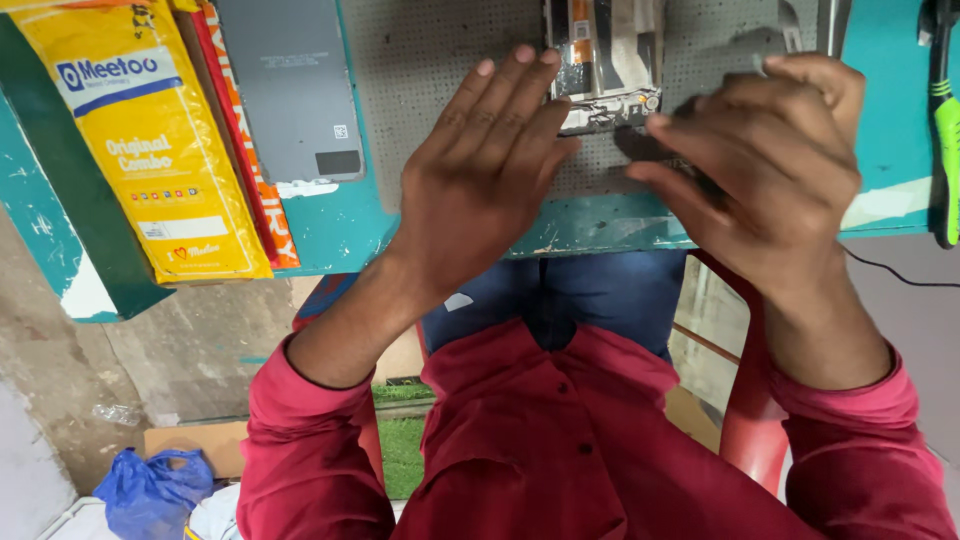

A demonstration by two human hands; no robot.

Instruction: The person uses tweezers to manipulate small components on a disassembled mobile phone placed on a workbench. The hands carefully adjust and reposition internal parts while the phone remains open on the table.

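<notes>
- A teal bench [330, 235] with chipped, worn paint runs across the top of the view; a grey perforated mat [440, 50] lies on its middle.
- A yellow glossy packet [150, 140], long and flat, lies at the far left of the bench, tilted, with a blue-and-white label near its top and a small white patch lower down. A red-and-orange packet [250, 150] peeks out from beneath its right edge.
- A grey panel [290, 85], smooth, rectangular and matte, sits beside the packets, long axis running away from the person.
- An opened phone [605, 60] lies on the mat at top centre, its metal and orange insides showing, long axis pointing away from the person, near end just beyond both hands.
- The left hand [480, 175] lies flat and loose, fingers spread, tips touching the phone's near-left edge.
- The right hand [770, 165] is curled, fingers pinching a small dark blurred piece [690, 165] just right of the phone; what it is cannot be told.
- A green-handled tool [946, 140] lies at the far right edge.
</notes>
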